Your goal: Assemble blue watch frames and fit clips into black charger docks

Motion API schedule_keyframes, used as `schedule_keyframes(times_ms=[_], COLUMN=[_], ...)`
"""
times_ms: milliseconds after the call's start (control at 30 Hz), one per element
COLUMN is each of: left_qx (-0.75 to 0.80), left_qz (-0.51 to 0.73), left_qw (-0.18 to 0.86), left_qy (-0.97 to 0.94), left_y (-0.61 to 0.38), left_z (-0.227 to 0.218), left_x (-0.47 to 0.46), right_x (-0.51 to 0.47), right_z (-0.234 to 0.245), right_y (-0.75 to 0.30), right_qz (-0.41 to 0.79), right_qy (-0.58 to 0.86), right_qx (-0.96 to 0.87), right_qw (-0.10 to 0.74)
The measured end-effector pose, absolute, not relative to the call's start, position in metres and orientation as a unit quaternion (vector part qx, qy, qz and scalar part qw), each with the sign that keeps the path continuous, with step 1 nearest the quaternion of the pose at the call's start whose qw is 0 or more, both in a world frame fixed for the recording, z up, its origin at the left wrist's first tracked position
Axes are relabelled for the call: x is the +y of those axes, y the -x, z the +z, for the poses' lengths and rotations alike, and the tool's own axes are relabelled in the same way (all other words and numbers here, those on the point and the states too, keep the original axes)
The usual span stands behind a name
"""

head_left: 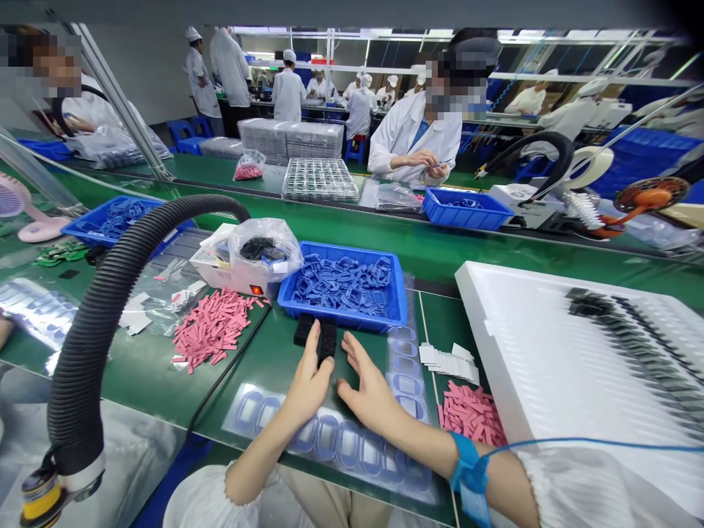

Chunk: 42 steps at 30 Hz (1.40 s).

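My left hand [309, 381] lies on the green table with fingers together, its fingertips touching a small black block [316, 332] in front of the blue tray [341, 315]. My right hand [369, 385] rests beside it, fingers stretched out flat and slightly spread, holding nothing. A blue strap [467, 469] with a cord is on my right wrist. Both hands lie over a clear sheet of blue oval frames [341, 440]. The blue tray holds several blue plastic frames [344, 282].
A black corrugated hose [99, 315] arcs at the left. Pink strips [212, 330] lie in piles left and right [473, 414]. A white foam tray [522, 352] with black parts sits at the right. White slips [445, 359], a bagged white box [247, 268]. A person in white works across the belt.
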State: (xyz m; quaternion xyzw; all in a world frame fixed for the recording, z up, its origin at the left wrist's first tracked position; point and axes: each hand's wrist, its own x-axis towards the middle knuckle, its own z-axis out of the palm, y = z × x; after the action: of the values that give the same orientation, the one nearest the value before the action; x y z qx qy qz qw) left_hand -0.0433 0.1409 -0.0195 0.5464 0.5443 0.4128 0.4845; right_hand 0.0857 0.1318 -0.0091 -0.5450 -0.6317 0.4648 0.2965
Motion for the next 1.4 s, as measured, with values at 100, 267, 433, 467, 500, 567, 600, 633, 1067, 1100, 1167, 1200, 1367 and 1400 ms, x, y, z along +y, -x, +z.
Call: schedule_keyframes(times_ms=[100,267,433,467,500,567,600,633,1067,1100,1167,1200,1367,1400], left_qx=[0.552,0.556,0.562,0.564,0.566,0.565,0.562,0.558,0.472,0.464,0.446,0.438,0.438,0.445], left_qz=[0.416,0.416,0.413,0.411,0.407,0.397,0.392,0.385,0.192,0.194,0.190,0.178,0.094,0.089], left_qw=[0.512,0.549,0.557,0.555,0.552,0.546,0.546,0.542,-0.030,-0.028,0.005,0.032,0.122,0.124], left_qy=[-0.510,-0.465,-0.451,-0.453,-0.457,-0.474,-0.482,-0.496,-0.860,-0.864,-0.875,-0.881,-0.886,-0.882], left_y=[0.041,0.042,0.045,0.046,0.046,0.047,0.046,0.046,0.090,0.093,0.099,0.101,0.102,0.101], left_z=[-0.018,-0.012,-0.008,-0.007,-0.005,0.002,0.007,0.012,0.005,0.008,0.017,0.021,0.028,0.027], left_x=[0.150,0.156,0.158,0.158,0.157,0.150,0.145,0.138,0.149,0.148,0.142,0.139,0.130,0.129], right_x=[0.133,0.135,0.137,0.137,0.136,0.131,0.126,0.119,0.041,0.038,0.034,0.034,0.042,0.044], right_z=[-0.016,-0.017,-0.013,-0.012,-0.010,-0.004,0.000,0.004,0.041,0.040,0.039,0.040,0.048,0.049], right_y=[-0.068,-0.043,-0.033,-0.033,-0.034,-0.039,-0.044,-0.051,-0.169,-0.173,-0.180,-0.181,-0.173,-0.169], right_qz=[0.524,0.566,0.604,0.610,0.615,0.625,0.630,0.637,0.570,0.560,0.532,0.516,0.465,0.464], right_qy=[0.547,0.537,0.522,0.520,0.519,0.520,0.520,0.519,0.508,0.513,0.520,0.520,0.490,0.482], right_qx=[-0.575,-0.522,-0.477,-0.471,-0.464,-0.451,-0.445,-0.439,-0.529,-0.539,-0.567,-0.584,-0.646,-0.654], right_qw=[0.309,0.344,0.367,0.368,0.369,0.368,0.367,0.365,0.369,0.365,0.354,0.350,0.354,0.353])
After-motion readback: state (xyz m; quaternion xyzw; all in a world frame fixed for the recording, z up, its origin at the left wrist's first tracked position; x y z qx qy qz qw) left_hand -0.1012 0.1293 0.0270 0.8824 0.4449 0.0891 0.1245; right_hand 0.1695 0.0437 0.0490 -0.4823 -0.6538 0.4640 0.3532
